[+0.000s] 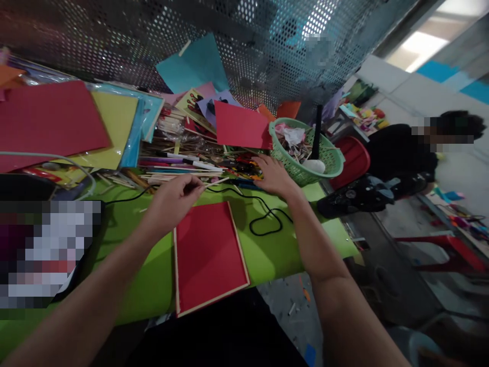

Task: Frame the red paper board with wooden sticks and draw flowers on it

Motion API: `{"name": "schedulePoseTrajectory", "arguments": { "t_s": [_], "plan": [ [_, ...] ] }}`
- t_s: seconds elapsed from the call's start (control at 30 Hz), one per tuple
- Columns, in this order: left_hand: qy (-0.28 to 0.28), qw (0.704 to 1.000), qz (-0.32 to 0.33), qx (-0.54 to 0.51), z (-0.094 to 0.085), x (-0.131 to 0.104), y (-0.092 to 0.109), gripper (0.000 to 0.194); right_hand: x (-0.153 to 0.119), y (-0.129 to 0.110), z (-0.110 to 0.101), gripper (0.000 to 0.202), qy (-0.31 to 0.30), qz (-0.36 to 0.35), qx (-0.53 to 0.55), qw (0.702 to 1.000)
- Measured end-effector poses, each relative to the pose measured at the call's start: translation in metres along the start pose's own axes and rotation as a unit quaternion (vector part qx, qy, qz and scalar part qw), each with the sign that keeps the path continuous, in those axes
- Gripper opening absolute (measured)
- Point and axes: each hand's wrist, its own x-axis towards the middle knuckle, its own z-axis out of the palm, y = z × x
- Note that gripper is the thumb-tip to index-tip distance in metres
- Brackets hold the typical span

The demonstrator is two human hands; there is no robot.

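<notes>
My left hand [178, 198] is closed in a pinch on a thin wooden stick [217, 182], which points to the right. Below it on the green table lies a red sheet [210, 255] with pale wooden strips along its left, right and bottom edges. Farther right, my right hand [273, 176] reaches over a pile of tools with its fingers stretched out and apart. Orange and black handles [244, 165], perhaps of scissors, lie by its fingertips; I cannot make out whether it touches them. Several loose sticks [168, 176] and pens [191, 162] lie behind my left hand.
A green basket [332, 165] of scraps stands at the back right. A black cable [263, 232] loops across the green table [141, 275]. Coloured sheets [49, 122] lean at the back left, above a screen [49, 250]. Another person [401, 153] sits to the right.
</notes>
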Motion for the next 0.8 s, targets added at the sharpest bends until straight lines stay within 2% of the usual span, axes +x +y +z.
{"name": "schedulePoseTrajectory", "arguments": {
  "t_s": [0.1,0.23,0.43,0.6,0.7,0.8],
  "plan": [
    [0.011,0.999,-0.02,-0.038,-0.004,0.002,0.0,0.026,0.008,0.004,0.002,0.082,-0.071,-0.004,-0.018,0.997],
    [0.02,0.996,-0.036,-0.082,-0.007,0.003,0.0,0.021,0.008,0.003,-0.002,0.093,-0.098,-0.006,-0.037,0.994],
    [0.047,0.986,-0.037,-0.155,-0.004,0.005,-0.004,0.021,-0.003,-0.008,0.002,0.072,-0.056,-0.004,-0.09,0.994],
    [0.07,0.973,-0.039,-0.215,-0.002,0.006,-0.009,0.019,-0.015,-0.015,0.001,0.055,-0.008,0.036,-0.091,0.995],
    [0.075,0.965,-0.044,-0.249,-0.002,0.006,-0.008,0.018,-0.02,-0.015,-0.005,0.049,0.037,0.065,-0.015,0.997],
    [0.075,0.956,-0.048,-0.279,-0.001,0.006,-0.006,0.018,-0.025,-0.019,-0.009,0.047,0.051,0.039,0.131,0.989]
  ]
}}
